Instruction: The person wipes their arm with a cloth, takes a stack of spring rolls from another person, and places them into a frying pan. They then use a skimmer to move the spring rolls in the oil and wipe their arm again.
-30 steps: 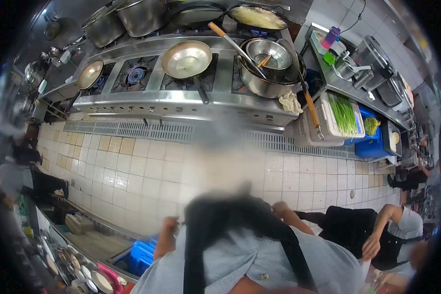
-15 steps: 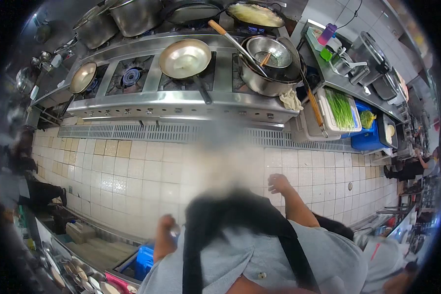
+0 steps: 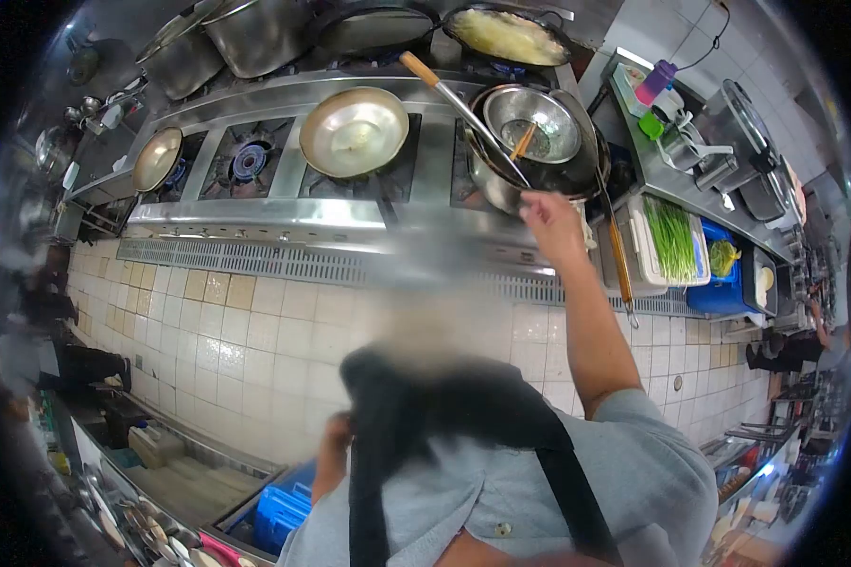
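Observation:
My right hand (image 3: pixel 552 227) reaches out over the stove's front edge, beside the near rim of a large metal pot (image 3: pixel 492 184). Its fingers are slightly bent and apart, and nothing shows in them. Close to the fingertips is the metal end of a long wooden-handled utensil (image 3: pixel 459 106) lying across the pot. Inside the pot sit a metal bowl (image 3: pixel 520 99) and a pair of wooden sticks (image 3: pixel 523 142). Another long wooden handle (image 3: pixel 619 260) hangs over the pot's right side. My left hand (image 3: pixel 335 437) is low beside my apron, blurred, its fingers mostly hidden.
A pan (image 3: pixel 355 132) sits on a middle burner, a smaller pan (image 3: pixel 158 159) to the left. A lit burner (image 3: pixel 249 163) lies between them. Large pots (image 3: pixel 255 38) stand behind. On the right is a white bin (image 3: pixel 640 248) with green stalks (image 3: pixel 669 236). Other people are at both sides.
My right hand has moved up and forward from over the floor to the pot's near rim. My left hand has come slightly closer to my body. The view has shifted slightly.

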Demonstrator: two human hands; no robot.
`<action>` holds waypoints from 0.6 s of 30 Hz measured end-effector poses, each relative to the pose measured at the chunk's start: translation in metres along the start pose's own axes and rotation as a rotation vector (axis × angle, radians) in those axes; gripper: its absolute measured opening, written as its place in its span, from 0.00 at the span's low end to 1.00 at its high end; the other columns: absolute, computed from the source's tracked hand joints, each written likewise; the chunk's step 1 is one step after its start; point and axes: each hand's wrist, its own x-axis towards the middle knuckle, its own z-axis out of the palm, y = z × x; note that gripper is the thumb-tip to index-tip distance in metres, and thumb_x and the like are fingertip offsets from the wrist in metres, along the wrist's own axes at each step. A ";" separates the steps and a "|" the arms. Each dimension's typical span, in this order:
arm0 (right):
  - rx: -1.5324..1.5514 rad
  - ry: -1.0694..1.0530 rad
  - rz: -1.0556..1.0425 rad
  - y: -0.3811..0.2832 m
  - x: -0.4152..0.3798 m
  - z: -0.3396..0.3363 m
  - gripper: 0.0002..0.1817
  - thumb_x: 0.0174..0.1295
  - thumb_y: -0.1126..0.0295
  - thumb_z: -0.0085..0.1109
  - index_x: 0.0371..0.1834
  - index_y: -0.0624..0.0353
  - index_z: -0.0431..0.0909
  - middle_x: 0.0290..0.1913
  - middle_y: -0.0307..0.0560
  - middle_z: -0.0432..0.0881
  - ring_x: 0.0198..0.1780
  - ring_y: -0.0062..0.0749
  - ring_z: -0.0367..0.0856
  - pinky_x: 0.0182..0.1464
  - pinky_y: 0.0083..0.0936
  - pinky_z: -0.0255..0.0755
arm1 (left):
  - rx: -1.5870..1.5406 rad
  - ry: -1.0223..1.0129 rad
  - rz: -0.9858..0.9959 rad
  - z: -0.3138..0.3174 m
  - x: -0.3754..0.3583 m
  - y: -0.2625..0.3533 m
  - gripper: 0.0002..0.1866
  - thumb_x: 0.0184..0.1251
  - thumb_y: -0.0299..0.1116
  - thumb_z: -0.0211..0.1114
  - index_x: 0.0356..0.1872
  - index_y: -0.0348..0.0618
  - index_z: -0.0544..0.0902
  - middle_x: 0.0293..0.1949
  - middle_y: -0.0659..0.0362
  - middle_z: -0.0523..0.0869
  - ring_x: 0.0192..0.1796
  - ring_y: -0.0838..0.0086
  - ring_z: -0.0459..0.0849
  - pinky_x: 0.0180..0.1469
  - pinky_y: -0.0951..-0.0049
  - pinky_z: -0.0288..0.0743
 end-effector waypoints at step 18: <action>-0.107 0.573 -0.097 -0.029 0.165 -0.036 0.10 0.60 0.66 0.62 0.43 0.56 0.83 0.33 0.51 0.84 0.33 0.39 0.83 0.39 0.28 0.75 | -0.102 0.009 0.261 -0.151 0.153 -0.005 0.19 0.53 0.26 0.61 0.50 0.38 0.79 0.39 0.46 0.85 0.39 0.60 0.85 0.39 0.58 0.80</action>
